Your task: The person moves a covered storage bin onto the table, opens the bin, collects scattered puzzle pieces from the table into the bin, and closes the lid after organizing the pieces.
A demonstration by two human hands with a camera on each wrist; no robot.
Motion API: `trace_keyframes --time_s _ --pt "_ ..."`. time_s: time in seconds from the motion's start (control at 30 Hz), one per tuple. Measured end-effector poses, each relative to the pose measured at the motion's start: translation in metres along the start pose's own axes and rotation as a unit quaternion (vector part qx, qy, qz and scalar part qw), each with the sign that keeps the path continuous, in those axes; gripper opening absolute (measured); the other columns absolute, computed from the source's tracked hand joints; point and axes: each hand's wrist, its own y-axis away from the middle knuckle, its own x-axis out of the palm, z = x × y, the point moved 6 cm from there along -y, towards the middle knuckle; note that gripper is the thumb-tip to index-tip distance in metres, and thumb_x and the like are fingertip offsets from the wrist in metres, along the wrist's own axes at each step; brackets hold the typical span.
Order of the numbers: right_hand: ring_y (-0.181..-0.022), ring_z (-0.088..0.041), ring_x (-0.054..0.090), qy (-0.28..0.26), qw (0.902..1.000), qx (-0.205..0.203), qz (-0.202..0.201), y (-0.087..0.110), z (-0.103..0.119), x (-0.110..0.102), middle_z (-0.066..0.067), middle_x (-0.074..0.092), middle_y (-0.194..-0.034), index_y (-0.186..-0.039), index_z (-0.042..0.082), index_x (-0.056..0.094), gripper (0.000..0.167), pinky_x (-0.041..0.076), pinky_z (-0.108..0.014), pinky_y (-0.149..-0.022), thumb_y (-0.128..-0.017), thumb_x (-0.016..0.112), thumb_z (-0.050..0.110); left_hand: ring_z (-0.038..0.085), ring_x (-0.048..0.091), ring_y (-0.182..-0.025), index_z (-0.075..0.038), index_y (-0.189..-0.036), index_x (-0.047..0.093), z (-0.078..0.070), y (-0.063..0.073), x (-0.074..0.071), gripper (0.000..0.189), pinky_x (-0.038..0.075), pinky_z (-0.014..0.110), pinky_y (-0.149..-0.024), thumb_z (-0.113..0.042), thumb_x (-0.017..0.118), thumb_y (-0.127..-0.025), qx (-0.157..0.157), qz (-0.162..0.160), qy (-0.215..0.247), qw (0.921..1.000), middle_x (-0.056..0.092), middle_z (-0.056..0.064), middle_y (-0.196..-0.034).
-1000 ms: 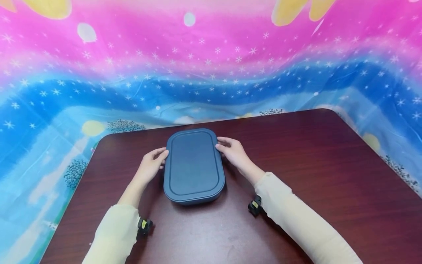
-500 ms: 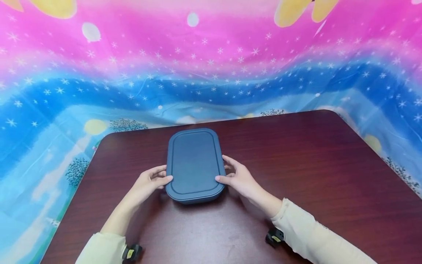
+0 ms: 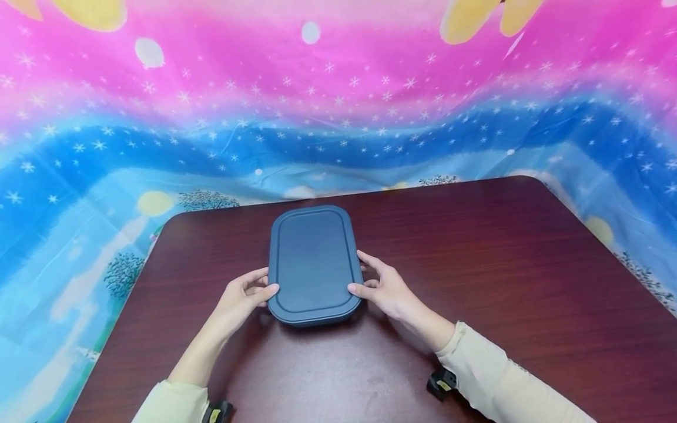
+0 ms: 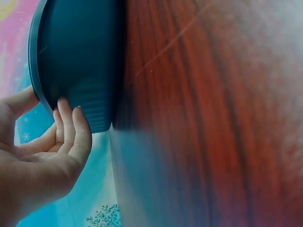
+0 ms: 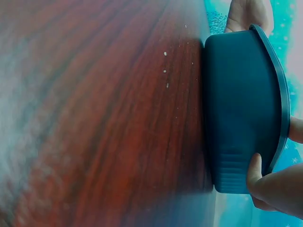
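Observation:
A dark blue-grey lidded container point(image 3: 315, 264), rectangular with rounded corners, sits on the table with its lid on. My left hand point(image 3: 240, 296) grips its near left edge, thumb on top of the lid and fingers against the side. Opposite, my right hand point(image 3: 390, 291) pinches the near right edge the same way. In the left wrist view, the left fingertips point(image 4: 78, 113) lie just under the lid's rim point(image 4: 33, 56), above a ribbed patch of wall. The right wrist view shows a right fingertip point(image 5: 255, 165) on the container's wall point(image 5: 241, 94). The contents are hidden.
The dark red-brown wooden table point(image 3: 502, 264) has rounded far corners. Behind it hangs a pink and blue patterned cloth point(image 3: 338, 117). A few tiny pale specks point(image 5: 165, 54) lie on the tabletop near the container. Small black devices point(image 3: 441, 383) are strapped at both sleeves.
Both hands have slid along the container's sides towards its near end, and the thumbs have come onto the lid's top. Over the last half second they have hardly moved.

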Motion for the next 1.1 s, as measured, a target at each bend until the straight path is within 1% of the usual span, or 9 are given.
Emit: trace_keyframes --time_s 0.07,0.17,0.3,0.43,0.6,0.7,0.8,0.97,1.1 --pt "-0.082 -0.017 0.065 0.002 1.0000 0.000 -0.002 0.000 0.000 -0.001 -0.027 0.046 -0.140 -0.155 0.002 0.028 0.074 0.043 -0.025 -0.066 -0.093 0.068 0.002 0.012 0.063 -0.093 0.003 -0.143 0.047 0.000 -0.001 0.000 0.059 0.054 0.027 -0.080 -0.020 0.070 -0.094 0.003 0.002 -0.001 1.0000 0.061 0.014 -0.110" --pt "-0.090 -0.022 0.068 0.017 0.9998 0.002 -0.007 0.000 0.001 -0.002 -0.026 0.047 -0.139 -0.155 0.002 0.029 0.074 0.048 -0.027 -0.075 -0.092 0.069 0.003 0.012 0.063 -0.094 0.003 -0.143 0.047 -0.001 -0.003 0.001 0.058 0.054 0.028 -0.081 -0.020 0.070 -0.094 0.005 0.009 -0.002 0.9999 0.061 0.014 -0.110" --pt "-0.101 -0.029 0.067 0.061 0.9980 0.006 -0.018 -0.001 0.004 -0.006 -0.022 0.053 -0.137 -0.154 0.004 0.034 0.076 0.054 -0.034 -0.082 -0.089 0.074 0.007 0.013 0.063 -0.096 0.003 -0.144 0.046 -0.002 -0.003 0.000 0.061 0.053 0.028 -0.083 -0.022 0.070 -0.094 0.000 0.014 -0.004 0.9999 0.060 0.014 -0.111" --pt "-0.104 -0.030 0.066 0.097 0.9950 0.010 -0.019 -0.003 0.005 -0.009 -0.017 0.059 -0.132 -0.153 0.007 0.036 0.078 0.054 -0.040 -0.087 -0.087 0.077 0.012 0.014 0.062 -0.098 0.002 -0.145 0.045 -0.001 -0.003 -0.002 0.064 0.051 0.028 -0.085 -0.025 0.071 -0.093 -0.003 0.017 -0.011 0.9998 0.060 0.012 -0.113" --pt "-0.107 -0.030 0.064 0.124 0.9921 -0.009 -0.015 -0.005 0.007 -0.014 -0.018 0.059 -0.132 -0.150 0.003 0.040 0.071 0.053 -0.041 -0.089 -0.090 0.075 0.017 0.017 0.061 -0.104 -0.001 -0.146 0.045 -0.001 -0.004 -0.004 0.066 0.047 0.030 -0.088 -0.030 0.071 -0.094 0.003 0.030 -0.040 0.9988 0.060 0.011 -0.118" --pt "-0.114 -0.031 0.061 0.124 0.9921 -0.008 -0.019 -0.011 0.009 -0.018 -0.018 0.056 -0.137 -0.149 0.002 0.042 0.064 0.052 -0.042 -0.091 -0.093 0.070 0.017 0.020 0.061 -0.107 0.000 -0.146 0.044 -0.002 -0.007 -0.005 0.066 0.050 0.032 -0.089 -0.032 0.069 -0.095 0.006 0.029 -0.043 0.9986 0.060 0.015 -0.123" --pt "-0.121 -0.030 0.057 0.113 0.9932 0.000 -0.026 -0.025 0.013 -0.021 -0.016 0.053 -0.142 -0.150 0.003 0.040 0.060 0.052 -0.042 -0.093 -0.097 0.065 0.017 0.022 0.062 -0.107 0.002 -0.146 0.044 -0.005 -0.017 -0.008 0.063 0.052 0.035 -0.089 -0.033 0.064 -0.098 0.008 0.021 -0.042 0.9989 0.059 0.019 -0.128" --pt "-0.125 -0.030 0.054 0.084 0.9950 0.009 -0.053 -0.061 0.015 -0.026 -0.017 0.054 -0.141 -0.148 0.003 0.044 0.053 0.048 -0.042 -0.099 -0.100 0.060 0.016 0.023 0.064 -0.105 0.000 -0.147 0.045 -0.009 -0.046 -0.015 0.060 0.052 0.040 -0.094 -0.039 0.055 -0.102 -0.004 0.000 -0.037 0.9993 0.061 0.022 -0.128" --pt "-0.128 -0.028 0.053 0.044 0.9956 0.026 -0.078 -0.085 0.016 -0.030 -0.017 0.055 -0.140 -0.145 0.003 0.048 0.048 0.046 -0.041 -0.102 -0.100 0.059 0.015 0.025 0.063 -0.110 0.000 -0.146 0.046 -0.011 -0.069 -0.019 0.059 0.050 0.041 -0.097 -0.040 0.051 -0.103 -0.016 -0.019 0.003 0.9997 0.060 0.023 -0.130"
